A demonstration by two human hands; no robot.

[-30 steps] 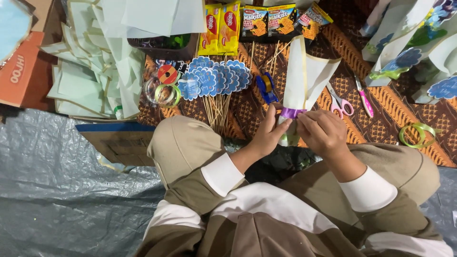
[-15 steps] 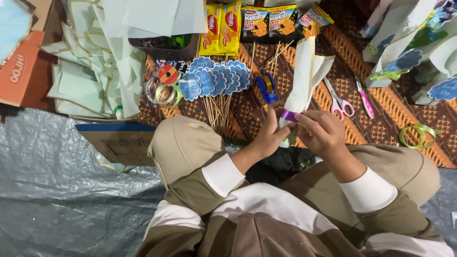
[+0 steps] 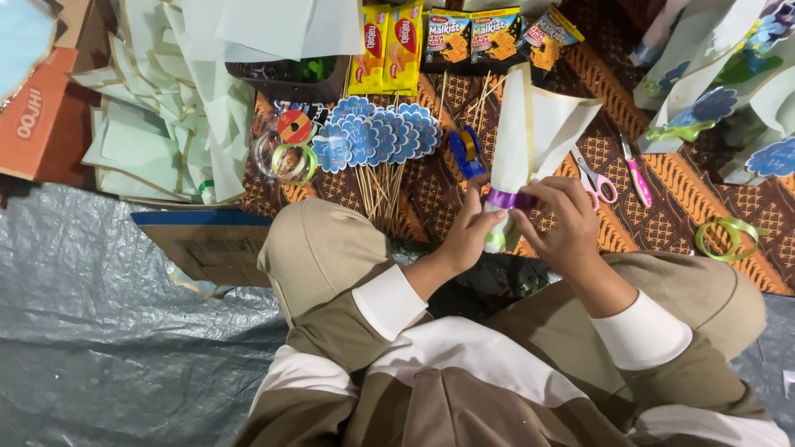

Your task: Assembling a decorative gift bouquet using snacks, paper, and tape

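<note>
Even, fairly bright overhead light gives soft shadows, a dull sheen on the crinkled grey plastic tarpaulin, and slight wide-angle bending at the edges.

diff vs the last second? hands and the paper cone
Little change: the pale paper cone, held by both hands throughout, tilted slightly. Left hand and right hand stay on the purple ribbon around it. Pink scissors, blue flower picks and snack packs unmoved.

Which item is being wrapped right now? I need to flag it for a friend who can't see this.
On the brown patterned mat, between the person's knees, both hands hold a pale paper cone standing upright. Unlike the flat paper sheets at far left, it has a purple ribbon around its narrow waist.
</note>
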